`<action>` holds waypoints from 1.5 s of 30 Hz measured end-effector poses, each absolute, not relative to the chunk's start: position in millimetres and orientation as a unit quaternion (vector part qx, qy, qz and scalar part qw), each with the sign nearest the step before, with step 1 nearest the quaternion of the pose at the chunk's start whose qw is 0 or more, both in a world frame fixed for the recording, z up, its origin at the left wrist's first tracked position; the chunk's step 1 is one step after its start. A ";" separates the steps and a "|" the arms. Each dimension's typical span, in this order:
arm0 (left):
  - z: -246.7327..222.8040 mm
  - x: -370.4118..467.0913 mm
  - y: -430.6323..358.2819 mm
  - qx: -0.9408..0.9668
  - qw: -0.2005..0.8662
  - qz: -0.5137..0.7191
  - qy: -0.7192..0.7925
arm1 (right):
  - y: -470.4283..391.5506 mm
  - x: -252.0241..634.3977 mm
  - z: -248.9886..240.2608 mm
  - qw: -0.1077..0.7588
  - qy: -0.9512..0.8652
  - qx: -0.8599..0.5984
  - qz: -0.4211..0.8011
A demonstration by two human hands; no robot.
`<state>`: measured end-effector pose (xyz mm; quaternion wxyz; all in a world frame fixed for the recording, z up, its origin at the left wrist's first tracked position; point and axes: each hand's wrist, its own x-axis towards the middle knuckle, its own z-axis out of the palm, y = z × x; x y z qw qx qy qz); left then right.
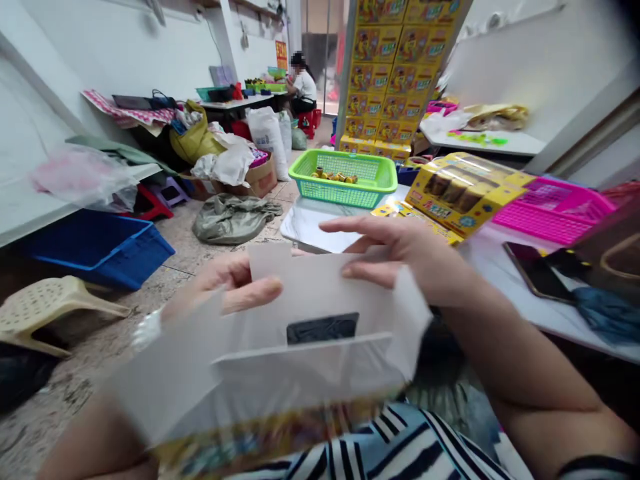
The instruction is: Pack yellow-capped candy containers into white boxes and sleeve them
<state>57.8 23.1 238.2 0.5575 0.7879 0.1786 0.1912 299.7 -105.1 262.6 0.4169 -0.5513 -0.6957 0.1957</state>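
Note:
An open cardboard display box (310,290) is held close before my chest, its pale inside facing up and its flaps spread. Printed yellow sides show blurred along its lower edge. A dark rectangular opening appears in its inner wall. My left hand (220,283) grips the far left part of the box, thumb laid over the panel. My right hand (400,250) is at the far right edge, with its thumb on the near face, the index finger stretched out above and other fingers partly hidden behind the panel.
A green basket (345,197) with small yellow-brown pieces stands on the white table (310,223). A filled yellow display box (463,193), pink basket (555,210) and phone (537,270) are to the right. Left are a blue bin (110,247) and stool (45,303). A person (303,87) sits far back.

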 end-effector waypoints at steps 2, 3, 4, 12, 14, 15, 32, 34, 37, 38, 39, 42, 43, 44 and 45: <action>206.1 71.3 45.1 0.835 0.513 0.131 0.149 | -85.0 304.8 221.8 0.399 -0.712 -0.558 0.146; 185.1 77.8 57.7 0.860 0.472 0.157 0.109 | -76.3 305.8 196.0 0.387 -0.725 -0.563 0.084; 162.8 83.5 70.0 0.865 0.460 0.175 0.097 | -69.6 305.4 168.8 0.365 -0.745 -0.558 0.031; 89.0 84.1 84.7 0.876 0.437 0.172 0.105 | -90.2 289.3 79.3 0.351 -0.792 -0.499 -0.028; 112.9 81.1 70.5 0.879 0.415 0.191 0.133 | -95.8 296.3 104.8 0.400 -0.742 -0.538 0.035; 126.8 79.7 64.1 0.885 0.396 0.200 0.140 | -97.0 299.7 118.6 0.420 -0.716 -0.554 0.063; 81.7 96.2 50.6 0.768 0.607 0.121 0.165 | -65.3 329.7 88.7 0.383 -0.702 -0.567 0.198; 85.7 93.7 53.2 0.785 0.581 0.103 0.190 | -67.1 327.2 95.8 0.391 -0.655 -0.590 0.265; 92.9 89.8 61.6 0.817 0.541 0.060 0.188 | -68.0 329.1 103.0 0.416 -0.563 -0.589 0.404; 95.0 89.0 64.7 0.826 0.531 0.045 0.185 | -67.5 331.3 104.3 0.411 -0.543 -0.584 0.441; 96.8 88.8 67.5 0.833 0.521 0.032 0.184 | -66.7 333.8 105.0 0.394 -0.538 -0.581 0.466; 100.8 91.8 72.3 0.854 0.479 -0.005 0.203 | -62.7 341.2 106.0 0.284 -0.576 -0.601 0.476; 102.2 94.0 72.7 0.863 0.459 -0.015 0.212 | -61.0 343.1 106.4 0.250 -0.593 -0.607 0.466; 103.9 96.5 72.7 0.872 0.438 -0.025 0.218 | -59.0 344.7 107.0 0.225 -0.607 -0.612 0.454; 105.9 99.3 72.6 0.881 0.418 -0.033 0.220 | -56.6 346.1 107.7 0.208 -0.619 -0.617 0.439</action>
